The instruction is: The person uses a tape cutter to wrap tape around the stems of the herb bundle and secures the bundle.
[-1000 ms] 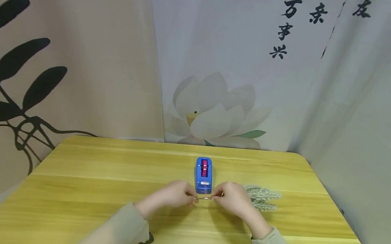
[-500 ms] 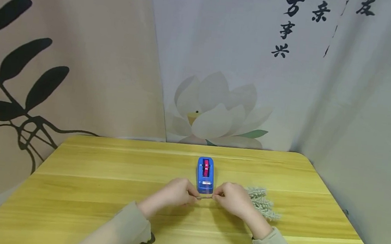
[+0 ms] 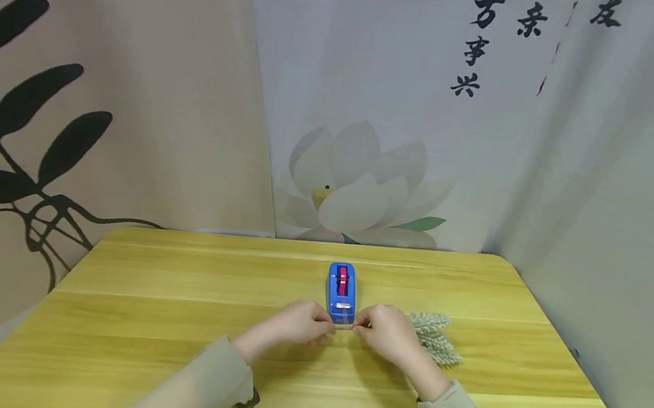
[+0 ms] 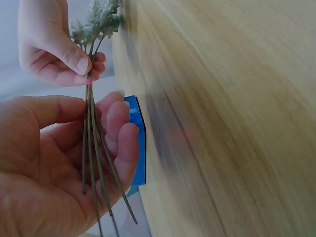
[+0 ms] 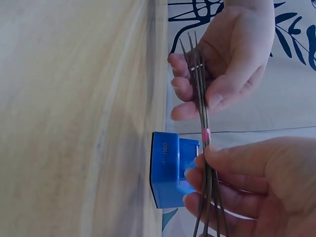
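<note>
- Printed cloth backdrops, one with black leaves and one with a pale lotus, hang behind a yellow wooden table point(image 3: 171, 294).
- At the table's centre stands a small blue plastic tape dispenser point(image 3: 341, 292) with a red roll.
- Just at its 6 o'clock, the left hand point(image 3: 295, 321) pinches the thin green stems point(image 5: 203, 98) of a grey-green dried sprig bundle point(image 3: 435, 337), fingers curled round them.
- The right hand point(image 3: 388, 332) grips the same stems, thumb pressed on.
- Since a second ago the leafy heads at 3 o'clock have swung lower and nearer; the bundle is being turned, hands otherwise unmoved.
</note>
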{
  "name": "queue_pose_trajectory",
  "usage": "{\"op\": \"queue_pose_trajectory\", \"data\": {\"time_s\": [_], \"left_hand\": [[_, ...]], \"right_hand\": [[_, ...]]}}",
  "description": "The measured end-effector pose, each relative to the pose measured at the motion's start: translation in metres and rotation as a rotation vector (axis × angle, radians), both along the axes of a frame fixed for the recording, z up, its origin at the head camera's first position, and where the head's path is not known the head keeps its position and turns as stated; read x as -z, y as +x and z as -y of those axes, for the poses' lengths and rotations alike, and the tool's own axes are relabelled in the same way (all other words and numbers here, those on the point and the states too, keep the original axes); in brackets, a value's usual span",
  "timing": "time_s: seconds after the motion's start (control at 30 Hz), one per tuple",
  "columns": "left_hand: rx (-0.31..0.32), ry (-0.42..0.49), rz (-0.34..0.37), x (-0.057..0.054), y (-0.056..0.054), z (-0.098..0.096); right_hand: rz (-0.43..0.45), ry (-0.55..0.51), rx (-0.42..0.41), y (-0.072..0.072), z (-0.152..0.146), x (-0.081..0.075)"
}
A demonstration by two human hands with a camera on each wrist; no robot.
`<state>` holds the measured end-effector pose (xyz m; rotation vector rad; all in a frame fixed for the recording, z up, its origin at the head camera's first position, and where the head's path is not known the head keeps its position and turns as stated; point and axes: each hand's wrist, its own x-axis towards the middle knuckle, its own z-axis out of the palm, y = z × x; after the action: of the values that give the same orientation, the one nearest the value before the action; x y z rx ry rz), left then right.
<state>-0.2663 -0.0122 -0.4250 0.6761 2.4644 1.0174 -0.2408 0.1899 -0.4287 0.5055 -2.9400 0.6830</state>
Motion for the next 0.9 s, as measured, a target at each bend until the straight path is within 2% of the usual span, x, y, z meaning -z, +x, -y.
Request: {"op": "queue_pose_trajectory", "data": {"time_s": [0.23, 0.43, 0.57, 0.9], "left_hand": [[0.029, -0.028, -0.031, -0.0002, -0.0043, 0.0008], [0.018, -0.041, -0.089, -0.0001, -0.0050, 0.0001], [0.011, -0.036, -0.118, 0.0011, -0.0051, -0.0006], [-0.028, -0.029, -0.125, 0.0008, -0.0070, -0.0028]], "right_hand": [[-0.045, 0.007, -0.007, 0.0013, 0.0039, -0.0033], [-0.078, 0.017, -0.035, 0.0030, 0.0044, -0.0032], [-0.114, 0.066, -0.014, 0.0036, 0.0044, -0.0024], [-0.147, 0.092, 0.023, 0.0002, 0.0044, -0.0002]]}}
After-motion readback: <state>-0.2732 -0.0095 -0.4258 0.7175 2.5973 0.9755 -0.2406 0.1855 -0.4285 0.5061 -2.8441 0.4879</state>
